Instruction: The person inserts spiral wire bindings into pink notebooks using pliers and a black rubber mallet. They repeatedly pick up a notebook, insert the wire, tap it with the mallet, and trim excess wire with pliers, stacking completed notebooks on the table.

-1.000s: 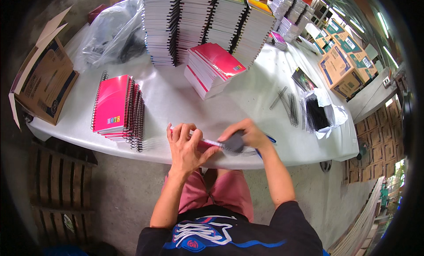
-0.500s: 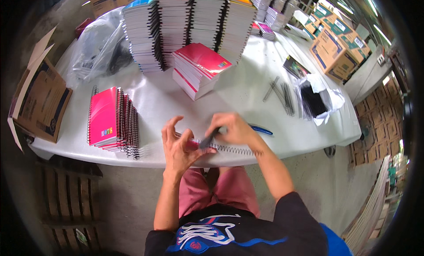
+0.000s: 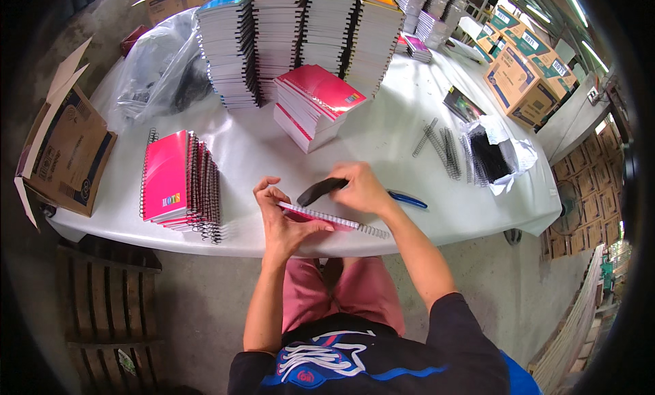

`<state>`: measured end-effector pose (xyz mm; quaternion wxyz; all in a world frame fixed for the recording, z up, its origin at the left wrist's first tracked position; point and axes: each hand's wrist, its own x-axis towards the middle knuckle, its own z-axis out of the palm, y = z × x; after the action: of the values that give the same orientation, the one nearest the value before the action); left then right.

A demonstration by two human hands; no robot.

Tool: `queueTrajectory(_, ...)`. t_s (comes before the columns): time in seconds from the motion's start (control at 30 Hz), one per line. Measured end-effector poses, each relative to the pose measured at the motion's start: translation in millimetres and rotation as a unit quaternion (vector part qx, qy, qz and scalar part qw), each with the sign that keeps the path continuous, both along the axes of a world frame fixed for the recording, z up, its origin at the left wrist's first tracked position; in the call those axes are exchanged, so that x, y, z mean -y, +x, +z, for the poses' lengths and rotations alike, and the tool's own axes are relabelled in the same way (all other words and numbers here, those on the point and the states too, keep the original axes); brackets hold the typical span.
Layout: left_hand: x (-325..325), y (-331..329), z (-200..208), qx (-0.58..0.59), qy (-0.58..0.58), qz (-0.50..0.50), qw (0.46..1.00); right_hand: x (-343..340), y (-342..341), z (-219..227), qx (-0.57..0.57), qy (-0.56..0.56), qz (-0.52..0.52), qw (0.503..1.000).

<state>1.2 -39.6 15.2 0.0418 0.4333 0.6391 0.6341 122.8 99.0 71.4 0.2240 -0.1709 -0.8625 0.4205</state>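
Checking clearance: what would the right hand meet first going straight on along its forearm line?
Right hand would likely meet the glossy pink-covered, white-paged book stack first; depth is unclear.

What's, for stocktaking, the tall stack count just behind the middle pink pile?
4, leftmost first: blue-topped stack, red-topped stack, green-topped stack, yellow-topped stack; more may hide behind.

Open carton (image 3: 71,153), clear plastic bag (image 3: 157,71) and tall book stacks (image 3: 228,54) at a white-covered table (image 3: 242,177).
The carton stands at the table's left edge; the bag lies near the far left corner, beside the stacks along the far edge. Brown-and-green cartons (image 3: 515,81) are piled beyond the right edge, and a slatted wooden piece (image 3: 112,296) sits on the floor (image 3: 205,313) below the near left corner.
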Motion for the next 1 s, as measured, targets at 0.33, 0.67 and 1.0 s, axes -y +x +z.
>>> queueTrajectory(0.33,-1,-4,-5,-0.017,-0.049,-0.016,0.999,10,-18,14,-0.026,-0.06,0.067,0.996)
queueTrajectory(0.67,9,-3,1,0.254,0.11,-0.117,0.954,-24,62,4,0.089,0.166,-0.268,0.945)
queueTrajectory(1.0,12,26,34,0.041,0.152,0.013,0.987,62,115,-30,0.034,0.111,-0.335,0.935)
